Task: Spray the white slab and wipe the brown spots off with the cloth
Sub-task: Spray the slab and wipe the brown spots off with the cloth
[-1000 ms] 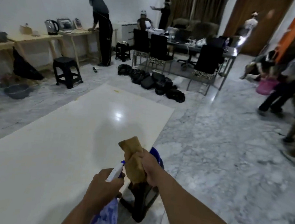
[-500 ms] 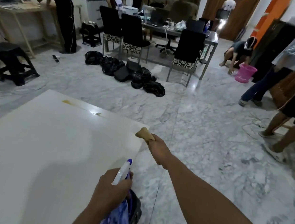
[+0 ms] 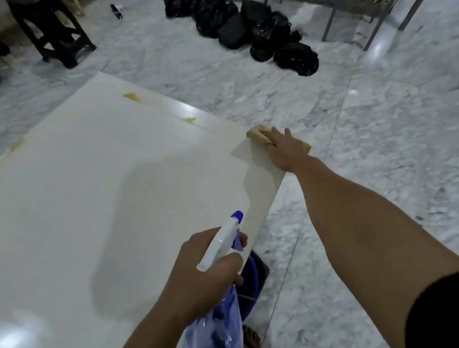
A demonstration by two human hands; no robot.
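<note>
Fingers of the right hand (image 3: 285,148) now press the cloth (image 3: 256,133) flat on the slab's (image 3: 84,190) far right corner, where it was held aloft before. Left hand (image 3: 204,270) stays wrapped round the sprayer (image 3: 221,242). Wiping has probably begun; brown spots (image 3: 131,96) remain along the far edge.

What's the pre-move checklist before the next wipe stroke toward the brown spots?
1. Cloth pinned flat under right hand at the slab's far right corner: ok.
2. Spray bottle gripped in left hand, nozzle over white slab: ok.
3. Brown spots near the far edge wiped: not ok, still there.
4. Slab wet with spray around the spots: cannot tell.
5. Path from cloth to the nearest spot clear: ok.
</note>
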